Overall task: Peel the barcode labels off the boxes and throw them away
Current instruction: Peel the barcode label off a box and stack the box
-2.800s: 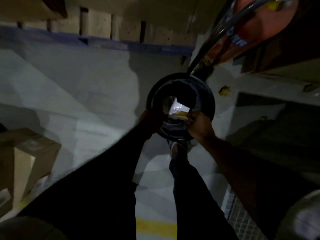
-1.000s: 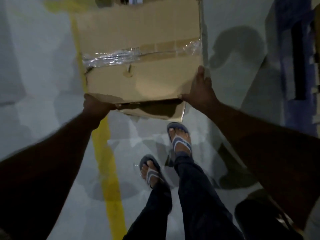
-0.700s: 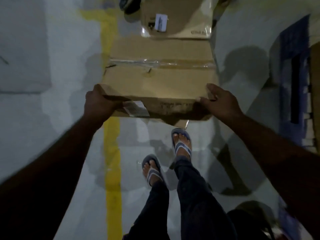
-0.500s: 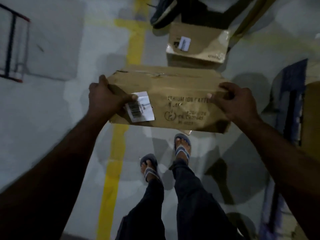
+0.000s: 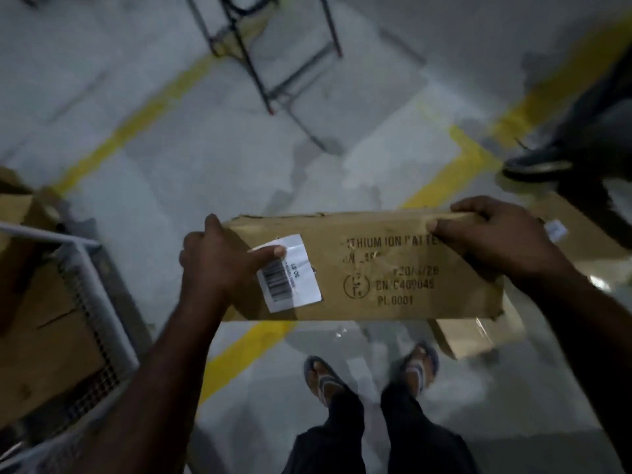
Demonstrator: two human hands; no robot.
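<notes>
Over a grey floor (image 5: 178, 206) crossed by yellow lines (image 5: 136, 121), one cardboard box (image 5: 393, 275) hangs between two grips: the left grip (image 5: 212, 265) curls round its end, thumb pressing the one barcode label (image 5: 290, 278) beside it, the right grip (image 5: 496, 237) clasps the opposite top corner, a second box (image 5: 588, 244) lying just beyond

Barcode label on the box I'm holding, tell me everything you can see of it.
The barcode label is a white rectangular paper sticker, stuck slightly tilted on the near face of the cardboard box, toward its left end. Black bars and blurred print run along its left half. Its top looks creased. The left hand grips the box there, thumb pressing the label's upper edge.
</notes>
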